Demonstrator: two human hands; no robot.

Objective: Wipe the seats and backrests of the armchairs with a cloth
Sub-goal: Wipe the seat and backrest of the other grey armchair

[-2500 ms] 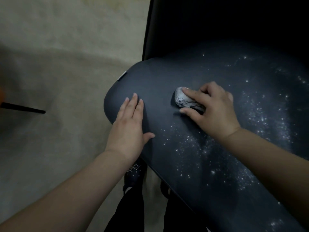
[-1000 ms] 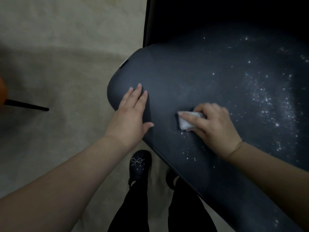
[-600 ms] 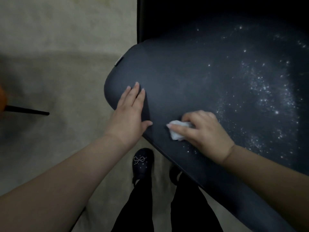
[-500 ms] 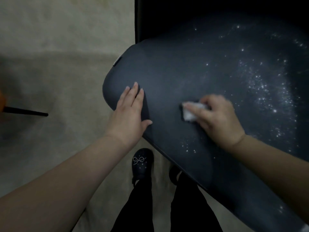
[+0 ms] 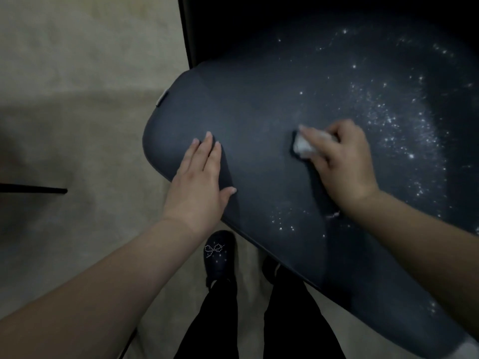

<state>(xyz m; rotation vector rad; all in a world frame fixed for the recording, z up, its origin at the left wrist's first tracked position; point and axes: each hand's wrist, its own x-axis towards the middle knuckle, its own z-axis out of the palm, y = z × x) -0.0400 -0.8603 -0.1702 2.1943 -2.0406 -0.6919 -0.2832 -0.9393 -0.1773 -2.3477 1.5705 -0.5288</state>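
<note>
One armchair seat (image 5: 246, 104), dark, dusted with white specks too many to count. One white cloth (image 5: 303, 146). Two hands: left hand (image 5: 199, 177), right hand (image 5: 344, 161). Two legs in black trousers near bottom; one shoe (image 5: 219, 257) with bow fully visible, second mostly hidden. One thin black rod (image 5: 33, 189) at left.

A dim indoor living space, probably a home or lounge. A pale beige carpet (image 5: 77, 104) covers the floor on the left. A dark upholstered armchair seat (image 5: 246, 104), speckled with white dust, fills the right, its dark backrest (image 5: 285, 19) rising at the far side. A thin black furniture leg (image 5: 33, 189) enters from the left edge.
</note>
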